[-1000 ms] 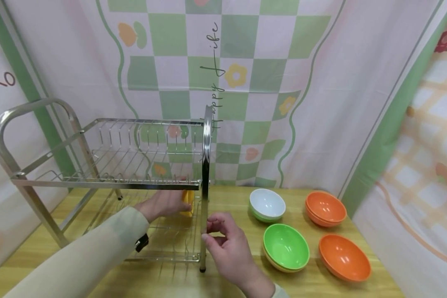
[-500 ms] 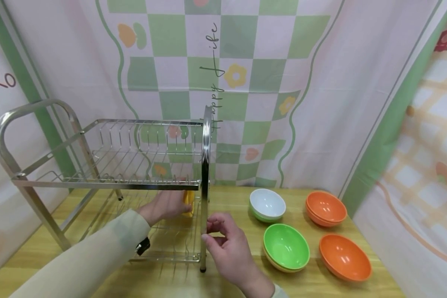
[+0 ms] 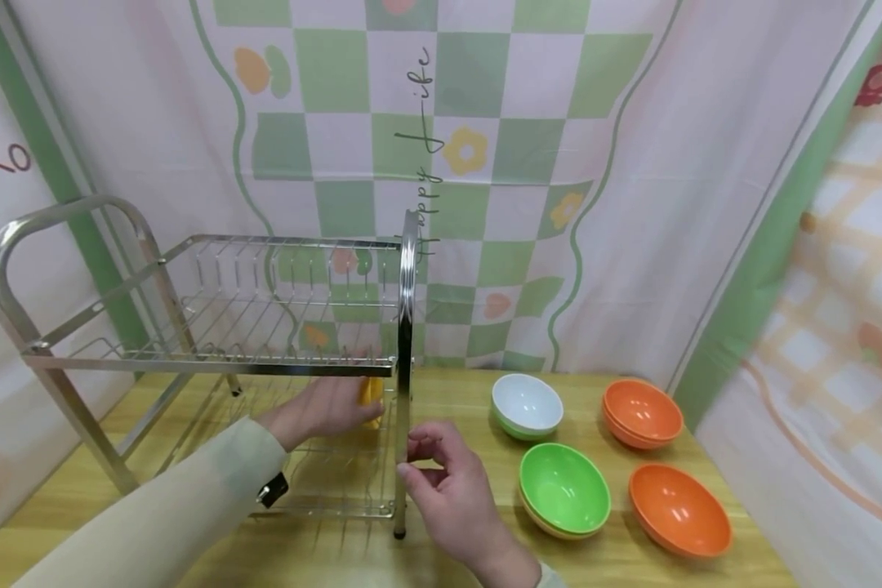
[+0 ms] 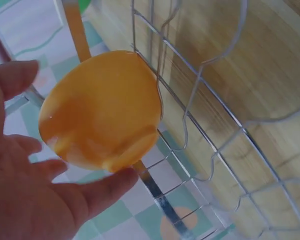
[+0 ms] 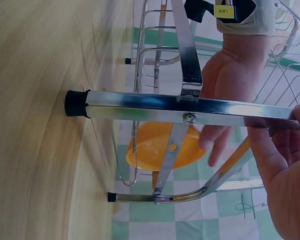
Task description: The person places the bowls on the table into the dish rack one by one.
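A yellow-orange bowl [image 4: 100, 110] stands on its edge against the wires of the lower tier of a metal dish rack [image 3: 213, 366], at its right end. My left hand [image 3: 323, 406] reaches in under the upper tier beside that bowl. In the left wrist view its fingers are spread, one fingertip at the bowl's rim and the thumb apart from it. The head view hides most of the bowl behind the hand and rack. My right hand [image 3: 452, 494] holds the rack's front right post [image 5: 140, 107] between thumb and fingers.
Right of the rack on the wooden table [image 3: 456, 392] stand a white-lined green bowl [image 3: 527, 404], a bright green bowl [image 3: 564, 488] nested over a yellowish one, stacked orange bowls [image 3: 643, 411] and another orange bowl [image 3: 679, 510]. A patterned curtain [image 3: 529, 204] hangs behind.
My left hand has drawn back slightly to the left, and its fingers look straighter beside the bowl. My right hand stays on the post.
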Demonstrator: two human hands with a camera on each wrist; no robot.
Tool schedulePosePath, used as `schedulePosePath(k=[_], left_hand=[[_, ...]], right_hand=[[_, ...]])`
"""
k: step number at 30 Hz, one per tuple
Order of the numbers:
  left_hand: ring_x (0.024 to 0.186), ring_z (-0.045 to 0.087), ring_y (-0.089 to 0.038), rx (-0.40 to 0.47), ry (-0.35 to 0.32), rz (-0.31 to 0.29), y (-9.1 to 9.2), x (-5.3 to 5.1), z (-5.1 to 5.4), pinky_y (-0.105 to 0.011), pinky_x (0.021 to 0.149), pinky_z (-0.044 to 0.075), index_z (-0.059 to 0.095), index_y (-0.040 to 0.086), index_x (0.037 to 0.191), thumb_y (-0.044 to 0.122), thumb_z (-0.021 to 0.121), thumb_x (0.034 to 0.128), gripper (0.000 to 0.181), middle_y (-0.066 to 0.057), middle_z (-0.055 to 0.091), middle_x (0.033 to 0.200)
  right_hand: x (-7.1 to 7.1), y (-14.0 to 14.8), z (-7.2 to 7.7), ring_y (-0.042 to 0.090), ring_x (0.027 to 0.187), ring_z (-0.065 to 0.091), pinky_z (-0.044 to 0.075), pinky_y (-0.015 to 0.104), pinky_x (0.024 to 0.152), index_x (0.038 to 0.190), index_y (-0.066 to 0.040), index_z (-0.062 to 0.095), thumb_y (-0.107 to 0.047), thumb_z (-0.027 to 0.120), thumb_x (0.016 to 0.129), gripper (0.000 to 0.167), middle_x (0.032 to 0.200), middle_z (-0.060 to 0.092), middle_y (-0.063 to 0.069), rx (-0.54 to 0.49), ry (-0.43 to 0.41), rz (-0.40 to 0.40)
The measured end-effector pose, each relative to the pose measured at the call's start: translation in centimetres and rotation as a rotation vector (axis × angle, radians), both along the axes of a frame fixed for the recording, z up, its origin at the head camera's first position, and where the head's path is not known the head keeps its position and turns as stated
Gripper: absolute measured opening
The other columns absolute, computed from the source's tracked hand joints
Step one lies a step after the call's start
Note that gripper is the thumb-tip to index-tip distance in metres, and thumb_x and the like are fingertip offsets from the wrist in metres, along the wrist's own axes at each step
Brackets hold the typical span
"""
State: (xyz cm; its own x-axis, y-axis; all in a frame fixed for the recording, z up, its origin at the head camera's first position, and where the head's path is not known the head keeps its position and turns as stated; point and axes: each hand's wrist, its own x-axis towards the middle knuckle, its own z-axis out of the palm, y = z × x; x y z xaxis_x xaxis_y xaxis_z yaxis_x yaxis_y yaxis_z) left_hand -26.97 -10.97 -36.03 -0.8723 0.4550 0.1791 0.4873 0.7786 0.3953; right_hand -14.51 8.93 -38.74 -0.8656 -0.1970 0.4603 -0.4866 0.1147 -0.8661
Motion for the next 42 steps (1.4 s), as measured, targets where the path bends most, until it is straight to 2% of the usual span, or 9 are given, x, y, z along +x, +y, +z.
schedulePosePath(k=[3, 7, 9, 14, 16, 19, 21, 29, 42], left_hand=[[0.108, 0.059, -0.025, -0.009, 0.02, -0.001, -0.2, 0.6, 0.2, -0.042, 0.094, 0.052, 0.029, 0.011, 0.155, 0.04, 0.072, 0.0914, 0.082, -0.014, 0.051, 0.136], [0.126, 0.051, -0.031, 0.012, 0.049, -0.022, -0.4, 1.5, 0.5, -0.049, 0.107, 0.041, 0.016, 0.011, 0.16, 0.05, 0.063, 0.0953, 0.088, -0.016, 0.033, 0.155], [0.12, 0.054, -0.029, 0.06, 0.04, -0.043, -0.5, 2.0, 0.6, -0.048, 0.103, 0.045, 0.018, 0.012, 0.159, 0.053, 0.057, 0.0973, 0.084, -0.015, 0.043, 0.147], [0.068, 0.056, -0.023, 0.198, -0.066, -0.05, -1.4, 4.1, 1.1, -0.046, 0.08, 0.052, 0.027, 0.012, 0.156, 0.061, 0.048, 0.0981, 0.079, -0.013, 0.06, 0.101], [0.072, 0.059, -0.025, 0.232, -0.083, -0.022, -1.7, 4.9, 1.2, -0.05, 0.083, 0.052, 0.03, 0.01, 0.154, 0.064, 0.047, 0.0972, 0.08, -0.015, 0.061, 0.106], [0.106, 0.06, -0.03, 0.321, -0.096, -0.005, -1.7, 6.1, 1.2, -0.053, 0.1, 0.046, 0.037, 0.007, 0.151, 0.061, 0.051, 0.097, 0.077, -0.016, 0.055, 0.133], [0.121, 0.054, -0.03, 0.429, -0.136, -0.013, -1.5, 6.9, 1.4, -0.05, 0.102, 0.045, 0.044, 0.004, 0.143, 0.052, 0.058, 0.0973, 0.067, -0.014, 0.055, 0.133], [0.108, 0.055, -0.031, 0.897, -0.295, -0.138, -0.3, 9.2, 2.4, -0.032, 0.096, 0.05, 0.048, -0.003, 0.126, 0.003, 0.07, 0.0884, 0.044, -0.021, 0.055, 0.115], [0.102, 0.059, -0.035, 1.044, -0.286, -0.274, 0.9, 10.3, 2.4, -0.04, 0.087, 0.056, 0.051, 0.002, 0.121, -0.004, 0.069, 0.0858, 0.04, -0.026, 0.053, 0.108]], right_hand=[[0.0, 0.0, -0.1, 0.026, 0.098, 0.065, 0.06, 0.036, 0.073, 0.113, -0.019, 0.055, 0.001, 0.068, 0.092, 0.032, 0.103, 0.065, 0.007, -0.003, 0.004, 0.01], [0.1, 0.1, -0.2, 0.025, 0.098, 0.065, 0.06, 0.035, 0.073, 0.114, -0.02, 0.055, 0.0, 0.068, 0.093, 0.032, 0.103, 0.065, 0.005, 0.005, 0.009, -0.004], [0.1, 0.1, -0.2, 0.024, 0.098, 0.065, 0.06, 0.035, 0.073, 0.114, -0.021, 0.055, -0.001, 0.068, 0.093, 0.032, 0.103, 0.064, 0.004, 0.004, 0.01, -0.006], [0.1, 0.0, -0.1, 0.025, 0.099, 0.064, 0.06, 0.035, 0.072, 0.114, -0.02, 0.055, 0.0, 0.068, 0.092, 0.032, 0.104, 0.064, 0.006, 0.001, 0.017, 0.0], [0.1, 0.0, -0.1, 0.025, 0.098, 0.064, 0.06, 0.035, 0.072, 0.114, -0.02, 0.056, 0.001, 0.068, 0.092, 0.033, 0.104, 0.064, 0.005, -0.001, 0.016, -0.002], [0.1, -0.1, -0.1, 0.024, 0.098, 0.064, 0.06, 0.035, 0.072, 0.114, -0.02, 0.056, 0.003, 0.068, 0.092, 0.034, 0.103, 0.064, 0.004, -0.003, 0.012, -0.007], [0.1, -0.1, -0.1, 0.024, 0.098, 0.065, 0.06, 0.035, 0.072, 0.113, -0.02, 0.056, 0.003, 0.068, 0.091, 0.034, 0.103, 0.064, 0.003, -0.007, 0.011, -0.01], [0.2, -0.3, -0.1, 0.025, 0.098, 0.065, 0.06, 0.035, 0.073, 0.113, -0.019, 0.055, 0.004, 0.067, 0.091, 0.034, 0.103, 0.065, 0.008, -0.012, 0.002, -0.015], [0.5, -0.2, 0.0, 0.024, 0.102, 0.064, 0.059, 0.035, 0.081, 0.112, -0.016, 0.055, 0.001, 0.067, 0.092, 0.029, 0.108, 0.061, 0.006, -0.016, -0.055, -0.013]])
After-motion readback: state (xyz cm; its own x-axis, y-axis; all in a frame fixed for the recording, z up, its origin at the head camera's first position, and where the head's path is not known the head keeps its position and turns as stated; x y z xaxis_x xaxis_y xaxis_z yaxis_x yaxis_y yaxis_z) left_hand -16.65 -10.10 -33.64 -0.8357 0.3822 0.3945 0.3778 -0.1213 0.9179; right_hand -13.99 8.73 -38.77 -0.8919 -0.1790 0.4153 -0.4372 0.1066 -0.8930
